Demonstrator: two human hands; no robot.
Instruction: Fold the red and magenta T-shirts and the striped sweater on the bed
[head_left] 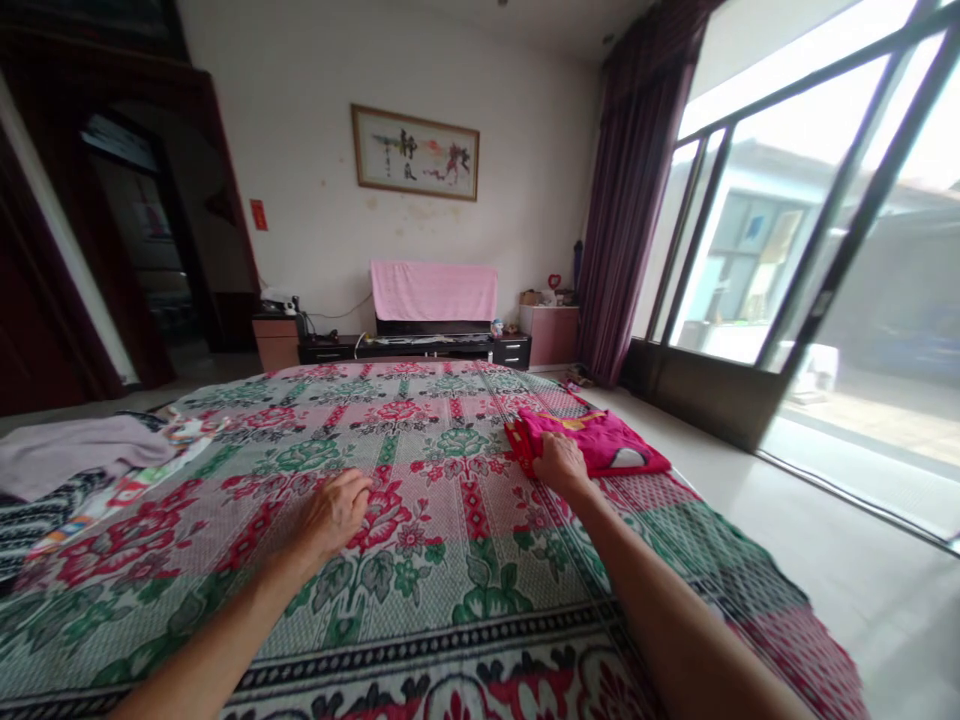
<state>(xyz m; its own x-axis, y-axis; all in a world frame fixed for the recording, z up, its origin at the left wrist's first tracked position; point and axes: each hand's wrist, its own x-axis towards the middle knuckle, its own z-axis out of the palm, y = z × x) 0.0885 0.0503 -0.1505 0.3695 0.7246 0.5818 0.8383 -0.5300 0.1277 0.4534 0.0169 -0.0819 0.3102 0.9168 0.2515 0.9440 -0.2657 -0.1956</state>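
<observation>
Near the right edge of the patterned blanket (457, 500) lies a bright pink folded shirt (607, 440) with a yellow detail and a pale patch. Red cloth shows along its left side. My right hand (561, 462) is on the left part of the shirt, its fingers curled against the fabric; the fingertips are partly hidden. Closer to the middle, my left hand (345, 508) is low over the blanket's flower print, fingers bent in and nothing visible in them.
Loose clothes, among them a greyish-pink garment (90, 450), lie heaped at the left edge. Beyond the blanket stands a low black cabinet (330, 352) bearing something draped with a pink cloth (435, 290). Glass doors (772, 260) and a purple curtain (634, 200) are on the right.
</observation>
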